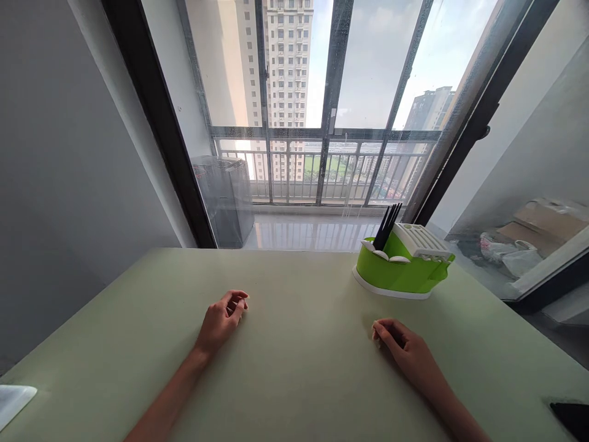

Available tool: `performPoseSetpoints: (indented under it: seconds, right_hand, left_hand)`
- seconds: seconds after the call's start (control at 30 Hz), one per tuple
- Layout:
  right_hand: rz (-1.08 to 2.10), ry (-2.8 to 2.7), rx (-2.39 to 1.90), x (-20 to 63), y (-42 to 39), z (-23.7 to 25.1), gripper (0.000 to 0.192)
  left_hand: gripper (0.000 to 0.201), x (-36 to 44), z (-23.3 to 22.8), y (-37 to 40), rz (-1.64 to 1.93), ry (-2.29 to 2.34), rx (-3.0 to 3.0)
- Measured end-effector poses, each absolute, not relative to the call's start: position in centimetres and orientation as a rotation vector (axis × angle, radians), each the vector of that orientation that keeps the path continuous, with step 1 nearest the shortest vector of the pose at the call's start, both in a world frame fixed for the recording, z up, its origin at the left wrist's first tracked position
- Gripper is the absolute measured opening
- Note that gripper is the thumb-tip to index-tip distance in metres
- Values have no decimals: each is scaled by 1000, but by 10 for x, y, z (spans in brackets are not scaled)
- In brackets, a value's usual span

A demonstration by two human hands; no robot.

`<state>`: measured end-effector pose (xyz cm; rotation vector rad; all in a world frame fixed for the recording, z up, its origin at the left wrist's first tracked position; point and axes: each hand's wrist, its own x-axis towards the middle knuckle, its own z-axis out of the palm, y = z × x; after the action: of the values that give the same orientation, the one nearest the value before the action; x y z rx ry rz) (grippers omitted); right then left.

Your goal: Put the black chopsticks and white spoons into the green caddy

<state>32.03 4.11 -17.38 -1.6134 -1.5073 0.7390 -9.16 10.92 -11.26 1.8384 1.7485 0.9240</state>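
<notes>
Green utensil caddy (399, 270) with white base and white slotted lid section stands upright on the far right part of the pale green table (299, 368). Black chopsticks (386, 226) stick up from its left compartment, leaning slightly right. White scalloped tabs along its front rim.

Right hand (405, 348) rests on the table just near of the caddy, apart from it, fingers curled loosely inward, holding nothing. This hand is the closer of the two to the caddy.

Left hand (223, 319) rests on the table left of centre, well apart from the caddy, fingers likewise curled loosely, nothing in its grasp. Both forearms lie bare on the tabletop.

White flat object (13, 402), partly cut off, at the near left table edge. Dark flat object (573, 417) at the near right corner, too cropped to identify.

Beyond the table: glass sliding doors (322, 110), balcony railing (322, 178), a wrapped dark box-shaped unit (223, 196) on the balcony left, high-rise buildings (288, 61) far off. Bags and cardboard (524, 245) behind glass at right.
</notes>
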Motion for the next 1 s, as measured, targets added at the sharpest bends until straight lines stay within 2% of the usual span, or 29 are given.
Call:
performPoseSetpoints:
  seconds: [1.0]
  right_hand:
    - [707,-1532,-1646,318,39,-171,47]
  left_hand:
    - [34,-92,-114,110,916,1752,1840]
